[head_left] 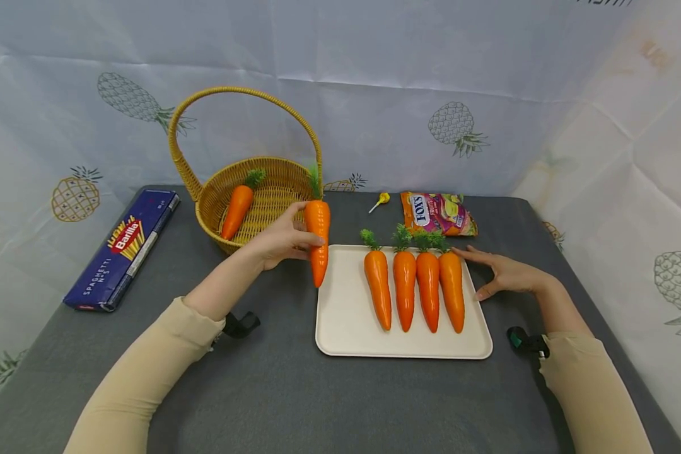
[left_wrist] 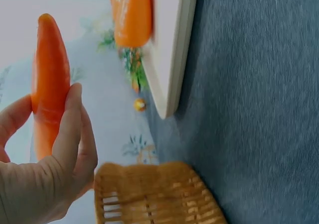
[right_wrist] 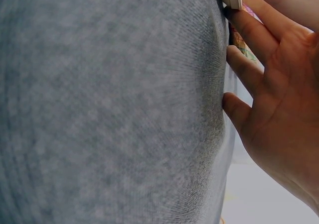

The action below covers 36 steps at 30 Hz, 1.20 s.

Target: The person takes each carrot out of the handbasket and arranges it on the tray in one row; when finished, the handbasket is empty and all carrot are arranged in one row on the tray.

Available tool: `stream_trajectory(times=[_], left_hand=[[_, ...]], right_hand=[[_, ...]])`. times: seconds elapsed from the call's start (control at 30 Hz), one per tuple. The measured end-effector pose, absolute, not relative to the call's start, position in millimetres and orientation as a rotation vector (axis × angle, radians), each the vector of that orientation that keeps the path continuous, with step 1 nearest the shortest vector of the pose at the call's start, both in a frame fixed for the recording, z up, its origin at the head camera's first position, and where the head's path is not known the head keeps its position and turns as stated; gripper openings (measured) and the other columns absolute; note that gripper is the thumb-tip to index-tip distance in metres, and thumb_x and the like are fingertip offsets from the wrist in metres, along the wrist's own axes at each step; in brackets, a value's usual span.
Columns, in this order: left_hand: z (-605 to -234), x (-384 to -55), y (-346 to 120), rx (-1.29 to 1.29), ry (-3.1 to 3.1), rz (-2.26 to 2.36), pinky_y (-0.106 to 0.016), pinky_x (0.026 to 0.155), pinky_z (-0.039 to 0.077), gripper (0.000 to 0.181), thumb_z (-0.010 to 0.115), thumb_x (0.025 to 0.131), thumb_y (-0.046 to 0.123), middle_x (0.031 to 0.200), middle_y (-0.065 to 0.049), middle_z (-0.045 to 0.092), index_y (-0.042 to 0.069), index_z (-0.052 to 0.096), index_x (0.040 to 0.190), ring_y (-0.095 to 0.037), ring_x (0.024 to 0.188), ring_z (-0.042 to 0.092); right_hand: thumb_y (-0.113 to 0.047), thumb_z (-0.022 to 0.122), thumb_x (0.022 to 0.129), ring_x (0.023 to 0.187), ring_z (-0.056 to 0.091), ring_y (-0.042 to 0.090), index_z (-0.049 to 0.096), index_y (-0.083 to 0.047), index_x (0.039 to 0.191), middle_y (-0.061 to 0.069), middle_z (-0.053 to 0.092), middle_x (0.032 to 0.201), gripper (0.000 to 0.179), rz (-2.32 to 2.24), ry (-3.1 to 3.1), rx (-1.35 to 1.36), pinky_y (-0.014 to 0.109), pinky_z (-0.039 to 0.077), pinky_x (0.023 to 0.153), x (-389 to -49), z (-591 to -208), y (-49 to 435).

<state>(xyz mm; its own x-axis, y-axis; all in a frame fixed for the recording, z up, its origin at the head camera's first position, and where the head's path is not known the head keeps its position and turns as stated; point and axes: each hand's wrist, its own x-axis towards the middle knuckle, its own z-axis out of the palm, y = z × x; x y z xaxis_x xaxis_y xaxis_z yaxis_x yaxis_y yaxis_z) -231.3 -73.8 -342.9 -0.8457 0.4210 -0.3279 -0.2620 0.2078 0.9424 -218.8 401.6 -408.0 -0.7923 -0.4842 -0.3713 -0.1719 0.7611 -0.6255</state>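
My left hand (head_left: 286, 239) pinches an orange carrot (head_left: 318, 233) with a green top, held point down between the wicker basket (head_left: 210, 214) and the white tray (head_left: 340, 340). In the left wrist view the same carrot (left_wrist: 51, 79) shows between thumb and fingers, raised above the table. One carrot (head_left: 238, 209) lies inside the basket. Several carrots, among them an outer right one (head_left: 451, 290), lie side by side on the tray, tops toward the back. My right hand (head_left: 507, 274) rests at the tray's right edge with fingers spread; the right wrist view shows its fingers (right_wrist: 244, 67) extended by the tray corner.
A blue spaghetti box (head_left: 125, 249) lies left of the basket. Behind the tray are a yellow lollipop (head_left: 383, 199) and a Fox's candy bag (head_left: 439, 214). The basket's tall handle (head_left: 238, 90) arches up before the pineapple-print cloth (head_left: 374, 139).
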Motion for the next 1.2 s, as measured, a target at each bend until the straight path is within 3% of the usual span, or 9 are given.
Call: stream_trajectory(times=[0.27,1.2], left_hand=[[-348,-219,-57,0.212,1.965,1.643,-0.045,0.088,0.061,0.091,0.065,0.090,0.003,0.130,-0.025,0.049,0.022,0.007,0.157,-0.033,0.104,0.065],[-389,-210,-20,0.102,1.898,1.533,-0.031,0.069,0.062,0.088,0.069,0.087,0.005,0.114,-0.018,0.052,0.013,0.010,0.151,-0.019,0.073,0.067]], right_hand=[[-0.032,0.082,0.074,0.148,0.001,0.059,0.022,-0.020,0.159,0.029,0.001,0.164,0.105,-0.796,2.434,-0.494,0.086,0.006,0.104,-219,-408,402],[-0.031,0.082,0.074,0.148,0.000,0.059,0.021,-0.020,0.159,0.029,0.000,0.164,0.106,-0.799,2.427,-0.503,0.086,0.005,0.104,-219,-409,403]])
